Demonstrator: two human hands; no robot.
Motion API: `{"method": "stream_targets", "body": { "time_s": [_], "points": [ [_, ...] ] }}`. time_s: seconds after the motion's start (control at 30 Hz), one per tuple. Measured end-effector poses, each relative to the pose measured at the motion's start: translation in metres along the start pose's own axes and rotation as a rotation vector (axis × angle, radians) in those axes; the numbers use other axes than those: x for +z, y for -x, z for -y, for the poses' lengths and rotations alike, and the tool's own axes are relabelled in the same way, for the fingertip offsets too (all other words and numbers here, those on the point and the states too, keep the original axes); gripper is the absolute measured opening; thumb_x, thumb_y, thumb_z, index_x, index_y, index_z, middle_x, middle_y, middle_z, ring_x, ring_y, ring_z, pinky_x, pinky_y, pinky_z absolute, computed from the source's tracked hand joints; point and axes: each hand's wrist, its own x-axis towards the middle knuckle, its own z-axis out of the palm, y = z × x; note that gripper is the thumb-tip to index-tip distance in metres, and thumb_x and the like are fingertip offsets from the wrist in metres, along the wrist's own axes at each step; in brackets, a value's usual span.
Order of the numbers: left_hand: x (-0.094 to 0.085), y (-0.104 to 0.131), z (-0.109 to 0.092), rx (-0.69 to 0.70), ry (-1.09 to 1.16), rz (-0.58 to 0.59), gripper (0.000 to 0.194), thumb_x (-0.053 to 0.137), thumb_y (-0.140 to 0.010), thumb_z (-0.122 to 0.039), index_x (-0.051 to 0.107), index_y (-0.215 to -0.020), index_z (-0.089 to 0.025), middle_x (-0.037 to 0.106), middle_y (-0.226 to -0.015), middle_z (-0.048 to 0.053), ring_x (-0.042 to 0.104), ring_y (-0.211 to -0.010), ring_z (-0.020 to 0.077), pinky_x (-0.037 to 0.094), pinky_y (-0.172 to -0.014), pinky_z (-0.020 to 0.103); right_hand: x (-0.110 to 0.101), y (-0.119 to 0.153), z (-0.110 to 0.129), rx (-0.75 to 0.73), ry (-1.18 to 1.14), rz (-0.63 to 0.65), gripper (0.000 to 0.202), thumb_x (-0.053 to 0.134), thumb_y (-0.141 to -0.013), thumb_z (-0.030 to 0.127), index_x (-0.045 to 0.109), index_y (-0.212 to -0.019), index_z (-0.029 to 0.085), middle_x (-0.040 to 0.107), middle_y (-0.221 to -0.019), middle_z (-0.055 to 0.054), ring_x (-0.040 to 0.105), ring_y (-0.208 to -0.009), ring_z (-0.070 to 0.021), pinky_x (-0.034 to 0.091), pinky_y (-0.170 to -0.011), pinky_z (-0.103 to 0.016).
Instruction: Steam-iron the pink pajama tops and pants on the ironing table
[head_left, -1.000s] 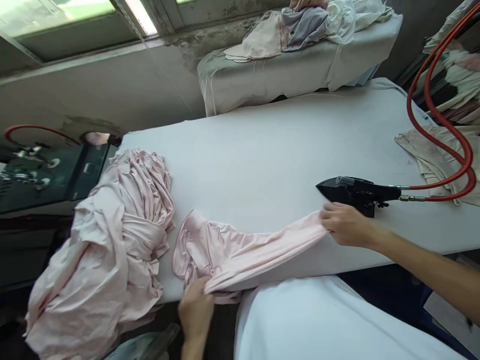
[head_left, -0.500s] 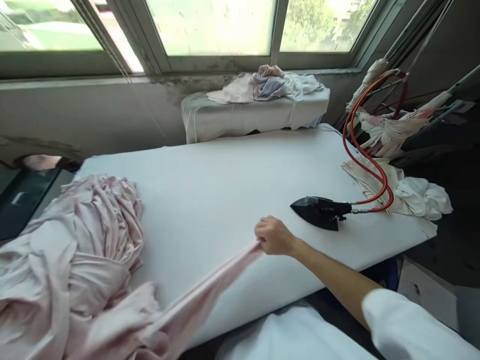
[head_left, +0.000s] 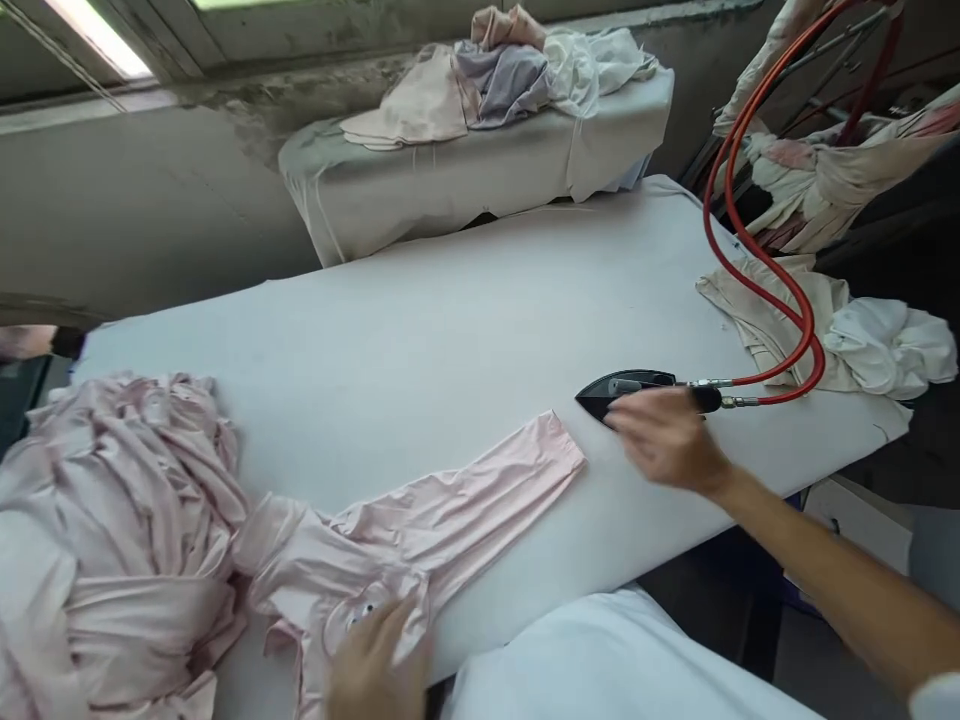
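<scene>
A pale pink garment (head_left: 495, 500) lies on the white padded table, one long sleeve or leg stretched flat toward the right. My left hand (head_left: 375, 660), blurred, rests on its near part with the fingers stretched over the cloth, beside a small printed face. My right hand (head_left: 667, 440), also blurred, is over the handle of a black iron (head_left: 600, 392) with its fingers apart. The hand covers part of the iron. The iron's tip points left, close to the garment's end. A large heap of pink garments (head_left: 127, 530) lies to the left.
Red hoses (head_left: 814, 345) loop up from the iron. Behind the table (head_left: 360, 380), a padded board (head_left: 390, 200) carries crumpled cloths (head_left: 502, 75). Cream and white cloths (head_left: 885, 335) lie at the right end. Cloth-wrapped poles (head_left: 832, 190) stand beyond. Part of a person (head_left: 26, 342) shows at far left.
My right hand has let go of the pink cloth and moved right to the iron. The garment now lies spread out. My left hand has come into view. The view has tilted down.
</scene>
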Motion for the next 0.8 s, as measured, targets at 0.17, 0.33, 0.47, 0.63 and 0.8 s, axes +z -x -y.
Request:
{"method": "stream_targets", "body": {
  "time_s": [0.17,0.33,0.47,0.63,0.8],
  "points": [
    [0.081,-0.134,-0.133,0.424,0.083,0.453,0.076,0.074,-0.075,-0.040,0.046,-0.144,-0.025,0.042,-0.151,0.013,0.033,-0.143,0.0350,0.033,-0.111,0.057,-0.021,-0.033,-0.083,0.400,-0.195,0.589,0.049,0.060,-0.079,0.062,0.068,-0.102,0.019,0.069,-0.082,-0.007,0.062,-0.073,-0.0228,0.041,-0.064,-0.032],
    [0.080,-0.178,-0.090,0.299,0.312,0.339,0.048,0.058,-0.089,-0.035,0.053,-0.136,-0.027,0.053,-0.142,0.010,0.047,-0.133,0.0242,0.039,-0.109,0.042,-0.012,-0.060,-0.067,0.488,-0.140,0.746,0.052,0.041,-0.086,0.070,0.057,-0.086,0.020,0.056,-0.057,-0.001,0.052,-0.051,-0.0174,0.031,-0.052,-0.027],
    [0.033,-0.138,0.021,-0.280,-0.007,-0.016,0.040,0.062,-0.083,-0.044,0.065,-0.115,-0.020,0.060,-0.125,0.015,0.051,-0.121,0.0333,0.036,-0.104,0.052,-0.013,-0.071,0.014,0.196,0.003,0.814,0.050,0.033,-0.093,0.065,0.052,-0.087,0.019,0.058,-0.060,-0.004,0.057,-0.055,-0.0214,0.024,-0.053,-0.028],
    [0.010,-0.107,0.072,-0.426,0.174,0.092,0.024,0.058,-0.080,-0.040,0.063,-0.069,-0.019,0.061,-0.071,0.002,0.056,-0.074,0.0178,0.043,-0.079,0.032,0.017,-0.077,0.053,0.346,0.025,0.893,0.051,0.037,-0.091,0.068,0.055,-0.086,0.020,0.065,-0.071,-0.008,0.064,-0.069,-0.0263,0.032,-0.057,-0.028],
    [0.005,-0.108,0.070,-0.557,0.507,0.002,0.032,0.059,-0.077,-0.048,0.066,-0.068,-0.018,0.049,-0.054,-0.005,0.046,-0.057,0.0107,0.036,-0.057,0.021,0.014,-0.088,0.043,0.931,0.300,0.657,0.060,0.032,-0.090,0.070,0.061,-0.091,0.017,0.068,-0.087,-0.016,0.066,-0.081,-0.0311,0.040,-0.060,-0.032]
  ]
}}
